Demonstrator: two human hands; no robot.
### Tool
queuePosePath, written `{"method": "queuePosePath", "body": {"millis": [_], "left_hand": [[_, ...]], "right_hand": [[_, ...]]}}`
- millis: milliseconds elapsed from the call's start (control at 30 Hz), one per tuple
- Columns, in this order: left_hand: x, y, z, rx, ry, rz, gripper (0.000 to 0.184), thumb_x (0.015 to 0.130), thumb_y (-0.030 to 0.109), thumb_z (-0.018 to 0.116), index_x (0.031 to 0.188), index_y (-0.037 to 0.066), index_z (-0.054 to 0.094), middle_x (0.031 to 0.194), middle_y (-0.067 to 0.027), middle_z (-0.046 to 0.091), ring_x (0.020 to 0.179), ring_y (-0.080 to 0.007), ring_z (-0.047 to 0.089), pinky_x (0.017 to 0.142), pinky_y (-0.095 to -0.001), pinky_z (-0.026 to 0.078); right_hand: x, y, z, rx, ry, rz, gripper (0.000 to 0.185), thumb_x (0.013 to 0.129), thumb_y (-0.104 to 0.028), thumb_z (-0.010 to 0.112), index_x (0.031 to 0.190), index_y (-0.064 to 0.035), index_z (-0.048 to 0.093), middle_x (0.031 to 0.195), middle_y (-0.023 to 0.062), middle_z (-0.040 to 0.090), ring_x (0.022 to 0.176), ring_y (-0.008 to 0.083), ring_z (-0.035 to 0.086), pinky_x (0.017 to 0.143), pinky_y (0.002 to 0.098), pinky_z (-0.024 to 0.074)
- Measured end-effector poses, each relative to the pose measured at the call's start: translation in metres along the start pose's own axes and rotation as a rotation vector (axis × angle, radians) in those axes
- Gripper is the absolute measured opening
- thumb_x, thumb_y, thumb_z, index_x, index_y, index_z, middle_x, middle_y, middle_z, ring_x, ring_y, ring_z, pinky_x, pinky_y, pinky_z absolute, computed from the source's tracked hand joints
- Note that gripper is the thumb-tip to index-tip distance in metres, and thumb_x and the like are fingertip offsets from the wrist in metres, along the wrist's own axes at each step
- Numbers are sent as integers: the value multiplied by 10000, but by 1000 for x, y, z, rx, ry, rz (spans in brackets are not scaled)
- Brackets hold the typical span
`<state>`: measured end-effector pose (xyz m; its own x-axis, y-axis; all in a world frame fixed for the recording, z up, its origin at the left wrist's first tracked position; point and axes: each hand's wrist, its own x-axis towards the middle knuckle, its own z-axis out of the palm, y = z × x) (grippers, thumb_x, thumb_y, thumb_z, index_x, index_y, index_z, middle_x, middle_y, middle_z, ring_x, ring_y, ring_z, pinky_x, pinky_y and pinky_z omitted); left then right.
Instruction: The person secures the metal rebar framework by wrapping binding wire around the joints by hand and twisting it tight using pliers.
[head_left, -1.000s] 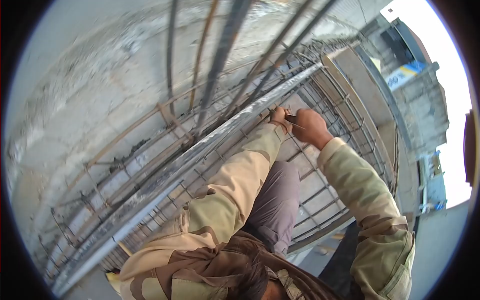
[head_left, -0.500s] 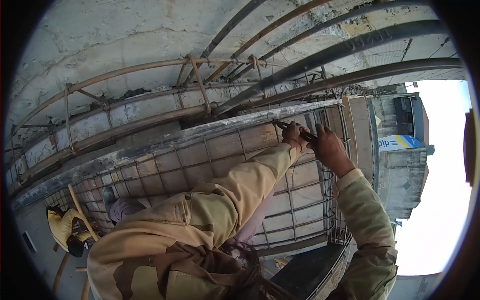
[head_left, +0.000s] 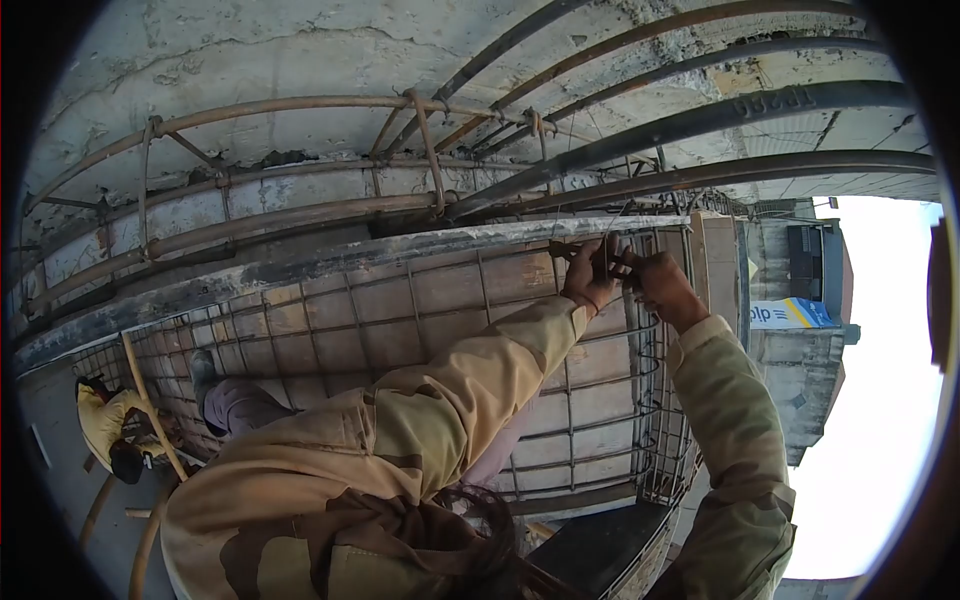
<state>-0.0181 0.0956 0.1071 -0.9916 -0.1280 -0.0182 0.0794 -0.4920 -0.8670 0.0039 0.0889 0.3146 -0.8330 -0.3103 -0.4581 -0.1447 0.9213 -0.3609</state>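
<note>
Both of my hands are raised close together near a long metal-edged beam [head_left: 330, 262]. My right hand [head_left: 668, 288] is closed around the handle end of dark pincers [head_left: 565, 250], whose head points left. My left hand [head_left: 588, 278] is beside the pincers, under their middle, with its fingers curled; what they hold is hidden. Thin tie wire [head_left: 622, 215] rises from between the hands toward the bars above. Behind and below them is a grid of thin steel bars [head_left: 420, 320] against boards.
Thick rebars [head_left: 720, 115] slope overhead beside a rough concrete wall [head_left: 250, 60]. A rebar cage with stirrups [head_left: 430, 150] runs along it. At lower left, a person in yellow [head_left: 105, 425] bends near a wooden pole [head_left: 150, 405]. Buildings and a banner [head_left: 790, 314] stand at right.
The view has shifted slightly, so the bars and beam sit lower and further right. My right hand has turned and drawn closer to my left; the pincers stay between them.
</note>
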Motion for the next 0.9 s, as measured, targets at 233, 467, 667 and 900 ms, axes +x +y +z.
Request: {"method": "queuePosePath", "body": {"millis": [233, 467, 667, 900], "left_hand": [[-1, -15, -5, 182, -173, 78, 103, 1035, 75, 502, 974, 61, 583, 922, -94, 671, 843, -252, 653, 726, -393, 547], [16, -17, 4, 156, 64, 172, 74, 1023, 54, 514, 976, 47, 572, 858, -76, 642, 778, -241, 649, 639, -378, 549], [-33, -14, 30, 93, -29, -7, 109, 1017, -3, 495, 1057, -11, 597, 937, -125, 655, 922, -302, 671, 834, -422, 598], [15, -11, -7, 25, 92, 79, 82, 1022, 31, 524, 1041, -12, 591, 948, -146, 660, 908, -312, 668, 829, -447, 600]], "right_hand": [[-5, 23, -6, -688, 84, -536, 328, 964, -295, 668, 970, 32, 656, 638, 93, 602, 510, 226, 557, 436, 368, 386], [-31, 7, -3, -1562, 247, -1075, 419, 843, -222, 721, 1163, 28, 620, 963, 156, 671, 1061, 369, 634, 816, 481, 536], [-4, 12, -3, -1215, 130, -1009, 239, 936, -152, 591, 1052, 39, 675, 720, 139, 666, 589, 302, 645, 557, 421, 530], [-8, 1, -7, -752, 210, -403, 232, 907, -172, 685, 980, 46, 652, 717, 184, 645, 606, 341, 636, 624, 459, 543]]}}
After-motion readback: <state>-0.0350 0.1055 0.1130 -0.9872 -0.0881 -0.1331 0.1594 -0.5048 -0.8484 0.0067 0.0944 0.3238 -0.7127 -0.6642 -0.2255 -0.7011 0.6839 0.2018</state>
